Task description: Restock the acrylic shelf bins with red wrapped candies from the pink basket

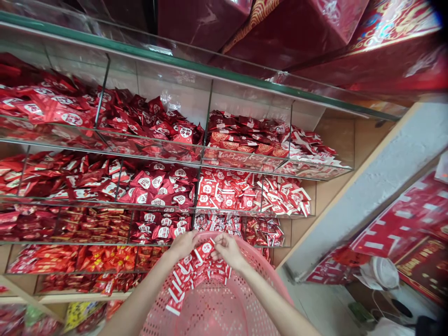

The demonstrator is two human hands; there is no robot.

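A pink perforated plastic basket (257, 275) is tilted in front of me against the lower shelves. Inside it, several small red-and-white wrapped packets (189, 275) lie in an arc along the far side. My right hand (229, 251) is closed, fingertips pinching the right edge of one red packet (204, 250) with a white label, just inside the far rim. Close by on the left, my left hand (184, 245) has its fingers curled down at the rim, beside the same packet. Those fingertips are partly hidden, so whether they grip the rim or a packet cannot be told.
Glass-fronted shelves (157, 151) with dividers hold heaps of red wrapped packets (157, 186). Large dark red boxes (280, 32) stand on top. A wooden side panel (364, 149) and white wall bound the right. Red printed bags (402, 214) and a white cup-like item (384, 272) sit low right.
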